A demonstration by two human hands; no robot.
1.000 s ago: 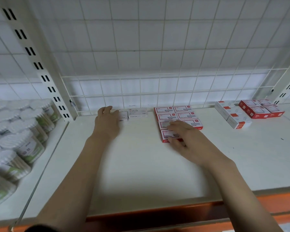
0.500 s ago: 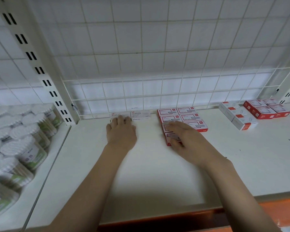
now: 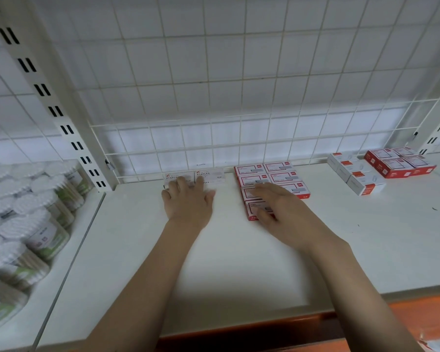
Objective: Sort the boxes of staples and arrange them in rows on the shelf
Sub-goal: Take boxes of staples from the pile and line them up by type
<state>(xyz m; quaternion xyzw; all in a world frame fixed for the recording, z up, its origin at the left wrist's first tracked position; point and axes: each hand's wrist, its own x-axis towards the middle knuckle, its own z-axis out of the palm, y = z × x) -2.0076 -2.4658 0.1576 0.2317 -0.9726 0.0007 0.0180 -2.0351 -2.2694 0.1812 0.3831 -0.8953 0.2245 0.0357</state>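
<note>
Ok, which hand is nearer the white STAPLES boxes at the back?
Left. The left hand rests on the white boxes; the right hand lies on the red boxes beside them.

"STAPLES" on 2 white boxes [image 3: 208,175]

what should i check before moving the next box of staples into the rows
1. White staple boxes against the back grid: ok, two side by side.
2. Left hand free: not ok, its fingers rest flat on the white boxes.
3. Right hand free: not ok, it lies on the front of the red boxes.
4. Red rows even: not ok, the left column reaches nearer the front than the right.
5. Loose boxes to sort: ok, a white row and a red stack wait at right.
6. Bare shelf in front: ok.
</note>
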